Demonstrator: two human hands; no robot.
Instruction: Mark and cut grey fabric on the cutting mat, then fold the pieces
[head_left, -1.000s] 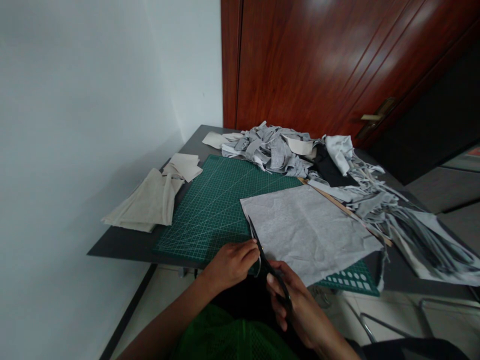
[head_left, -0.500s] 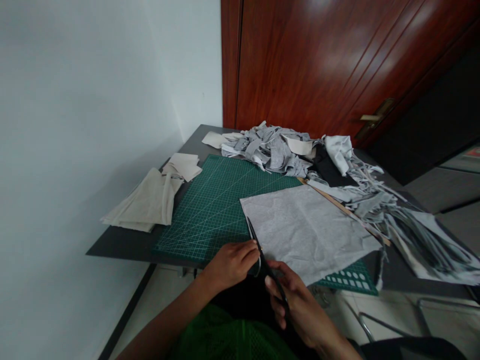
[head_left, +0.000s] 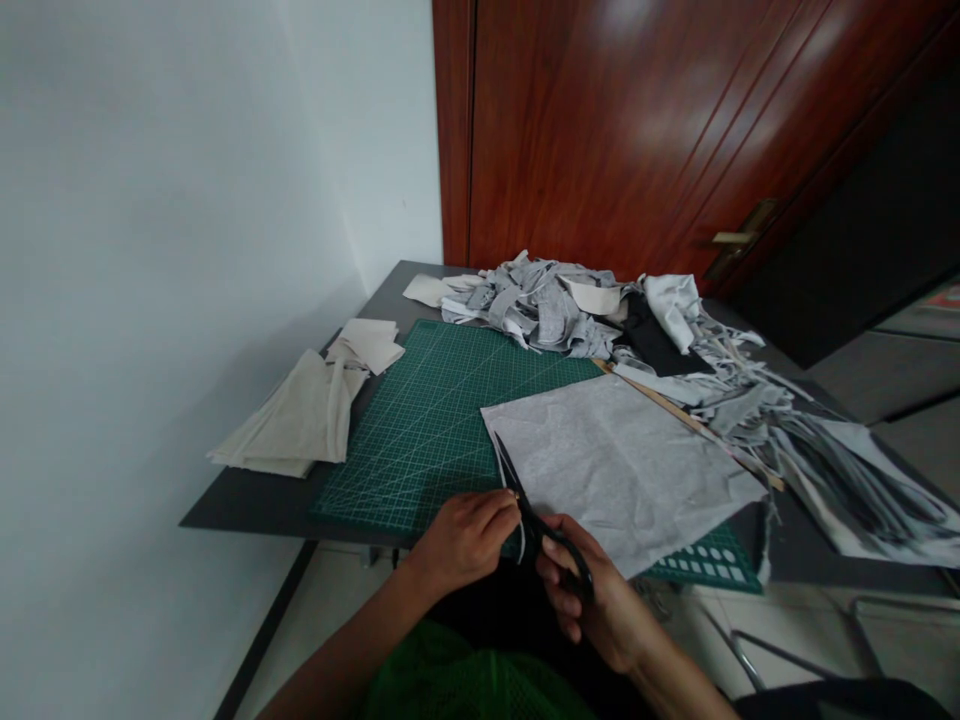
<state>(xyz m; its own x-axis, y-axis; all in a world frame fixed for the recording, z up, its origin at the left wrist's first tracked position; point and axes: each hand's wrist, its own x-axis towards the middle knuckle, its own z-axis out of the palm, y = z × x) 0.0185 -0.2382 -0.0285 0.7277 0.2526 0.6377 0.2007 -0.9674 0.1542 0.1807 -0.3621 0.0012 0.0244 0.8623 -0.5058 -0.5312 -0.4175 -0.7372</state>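
A pair of black scissors (head_left: 535, 522) is in my right hand (head_left: 604, 600), whose fingers are wrapped round the handles. Their blades point up and away from me, along the left edge of a light grey cloth (head_left: 607, 450). My left hand (head_left: 469, 538) pinches the cloth's near left edge, right beside the blades. A thin pale strip (head_left: 523, 542) curls down from under its fingers. The cloth lies slightly wrinkled over a green cutting mat (head_left: 420, 430). My left fingertips partly hide the spot where blades and cloth meet.
Folded cream cloth (head_left: 300, 415) lies at the table's left edge. A heap of grey fabric strips (head_left: 544, 300) fills the back, with a black cloth piece (head_left: 660, 340) beside it. A wooden ruler (head_left: 675, 410) and a strip bundle (head_left: 870, 480) lie on the right.
The scissors have turned a little in my right hand, and their handle loops show more apart. My left hand keeps its pinch. The whole view has shifted slightly.
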